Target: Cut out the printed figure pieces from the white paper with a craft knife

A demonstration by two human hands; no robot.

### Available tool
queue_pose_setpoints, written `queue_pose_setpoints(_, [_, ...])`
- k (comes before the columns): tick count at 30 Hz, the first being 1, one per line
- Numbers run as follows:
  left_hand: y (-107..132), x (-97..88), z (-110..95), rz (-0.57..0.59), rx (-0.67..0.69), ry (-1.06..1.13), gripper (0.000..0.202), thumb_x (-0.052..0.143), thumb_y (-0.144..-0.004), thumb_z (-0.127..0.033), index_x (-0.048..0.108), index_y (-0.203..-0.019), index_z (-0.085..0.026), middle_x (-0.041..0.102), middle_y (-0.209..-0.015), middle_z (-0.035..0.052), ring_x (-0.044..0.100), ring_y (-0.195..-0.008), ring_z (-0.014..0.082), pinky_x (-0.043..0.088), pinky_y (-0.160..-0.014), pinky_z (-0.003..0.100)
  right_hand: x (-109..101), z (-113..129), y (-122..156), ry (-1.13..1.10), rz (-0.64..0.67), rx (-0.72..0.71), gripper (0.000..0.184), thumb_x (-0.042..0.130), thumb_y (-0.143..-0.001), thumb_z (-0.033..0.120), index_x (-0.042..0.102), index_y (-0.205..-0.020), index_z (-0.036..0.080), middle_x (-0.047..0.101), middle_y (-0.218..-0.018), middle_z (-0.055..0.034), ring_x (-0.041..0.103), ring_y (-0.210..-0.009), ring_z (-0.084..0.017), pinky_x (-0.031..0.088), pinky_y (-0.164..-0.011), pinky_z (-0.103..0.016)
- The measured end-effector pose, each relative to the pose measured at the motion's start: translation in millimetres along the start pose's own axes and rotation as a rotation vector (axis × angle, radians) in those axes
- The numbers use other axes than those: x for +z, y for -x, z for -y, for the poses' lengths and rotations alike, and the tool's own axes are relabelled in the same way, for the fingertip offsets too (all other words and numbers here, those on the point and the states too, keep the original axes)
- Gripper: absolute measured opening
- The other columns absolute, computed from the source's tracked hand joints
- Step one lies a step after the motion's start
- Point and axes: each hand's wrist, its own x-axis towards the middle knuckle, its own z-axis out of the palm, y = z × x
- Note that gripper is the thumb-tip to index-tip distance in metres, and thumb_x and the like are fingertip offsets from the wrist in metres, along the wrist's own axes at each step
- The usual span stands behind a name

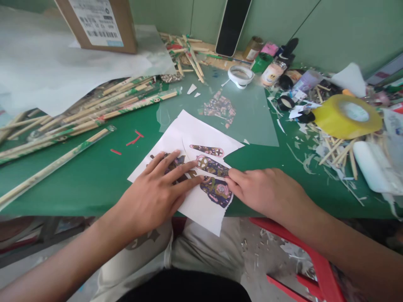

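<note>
A white sheet of paper with dark, floral-patterned printed shapes lies tilted over the table's front edge. Across its left part my left hand rests flat, fingers spread, covering some of a printed shape. On the right, my right hand pinches the right end of a patterned paper strip between thumb and fingers. Below the strip is a wider patterned shape with a pink rose. A narrow patterned shape lies above it. A curved cut line runs through the sheet near my left fingertips.
Behind the sheet is a translucent mat with patterned paper pieces. Wrapped chopsticks and a cardboard box are on the left. Yellow tape, a lit white ring lamp and paper scraps crowd the right and back.
</note>
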Motion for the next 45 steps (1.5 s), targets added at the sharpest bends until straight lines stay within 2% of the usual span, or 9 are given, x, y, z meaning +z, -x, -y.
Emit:
queue_pose_setpoints(14, [-2,-0.7,2,0.002,0.029,-0.034,0.039,0.047,-0.096,-0.021,0.058,-0.133,-0.029,0.052,-0.146,0.0024,0.046,-0.135,0.0390,0.043,-0.106,0.064,3,-6,17,-0.014,-0.052,0.044,0.038,0.036,-0.097,0.029,0.057,-0.066,0.023,0.041,-0.039,0.0025,0.015,-0.036,-0.012,0.003,-0.046,-0.031])
queue_pose_setpoints(24, [-2,-0.1,3,0.008,0.026,-0.039,0.040,0.044,-0.097,-0.021,0.057,-0.135,-0.030,0.051,-0.148,0.0008,0.045,-0.136,0.0370,0.041,-0.109,0.061,5,-11,37,-0.014,-0.036,0.067,0.040,0.033,-0.098,0.029,0.051,-0.062,0.023,0.035,-0.038,0.0041,0.012,-0.037,-0.011,0.002,-0.046,-0.029])
queue_pose_setpoints(27, [1,-0.7,3,0.032,0.040,-0.016,0.046,0.050,-0.095,-0.040,0.051,-0.140,-0.027,0.046,-0.152,0.0045,0.039,-0.140,0.0398,0.037,-0.110,0.064,6,-19,44,-0.070,-0.018,0.098,0.041,0.032,-0.098,0.034,0.050,-0.062,0.024,0.037,-0.038,0.0041,0.016,-0.034,-0.012,0.004,-0.044,-0.028])
queue_pose_setpoints(30, [5,-3.0,2,0.060,0.077,0.026,0.075,0.058,-0.084,-0.065,0.045,-0.145,-0.024,0.044,-0.152,0.0118,0.036,-0.141,0.0427,0.030,-0.112,0.069,3,-23,42,-0.287,-0.001,0.226,0.042,0.035,-0.099,0.044,0.047,-0.064,0.024,0.041,-0.042,0.0046,0.029,-0.034,-0.012,0.014,-0.039,-0.026])
queue_pose_setpoints(32, [8,-5.2,3,0.059,0.087,0.054,0.063,0.059,-0.087,-0.057,0.049,-0.141,-0.028,0.050,-0.148,0.0099,0.041,-0.138,0.0388,0.028,-0.114,0.067,2,-18,34,-0.462,-0.036,0.372,0.038,0.039,-0.097,0.048,0.052,-0.071,0.023,0.056,-0.055,0.0024,0.048,-0.045,-0.013,0.028,-0.042,-0.024])
queue_pose_setpoints(34, [9,-7.5,4,0.039,0.081,0.099,0.039,0.054,-0.094,-0.037,0.057,-0.133,-0.031,0.058,-0.141,0.0045,0.047,-0.135,0.0318,0.029,-0.116,0.061,2,-8,23,-0.594,-0.079,0.491,0.032,0.044,-0.094,0.050,0.059,-0.085,0.023,0.068,-0.079,-0.0025,0.064,-0.067,-0.017,0.041,-0.054,-0.026])
queue_pose_setpoints(36, [10,-9.4,5,0.011,0.068,0.147,0.034,0.048,-0.096,-0.021,0.061,-0.126,-0.031,0.062,-0.135,0.0009,0.051,-0.132,0.0253,0.030,-0.118,0.055,4,6,13,-0.659,-0.087,0.578,0.030,0.049,-0.090,0.050,0.060,-0.092,0.022,0.070,-0.092,-0.0053,0.067,-0.081,-0.021,0.044,-0.061,-0.029])
queue_pose_setpoints(42, [13,-13.9,4,-0.020,0.023,0.248,0.035,0.048,-0.090,-0.008,0.065,-0.113,-0.028,0.065,-0.127,0.0013,0.055,-0.126,0.0195,0.029,-0.120,0.051,3,35,-7,-0.733,-0.086,0.814,0.028,0.057,-0.081,0.050,0.050,-0.074,0.025,0.066,-0.077,-0.0045,0.064,-0.071,-0.024,0.039,-0.058,-0.031])
queue_pose_setpoints(45, [12,-17.3,3,-0.015,0.016,0.284,0.036,0.048,-0.084,-0.006,0.067,-0.106,-0.027,0.067,-0.124,0.0015,0.057,-0.123,0.0206,0.027,-0.120,0.052,-1,40,-11,-0.852,-0.056,0.840,0.021,0.059,-0.079,0.044,0.048,-0.078,0.026,0.068,-0.077,-0.0044,0.065,-0.069,-0.024,0.039,-0.057,-0.031])
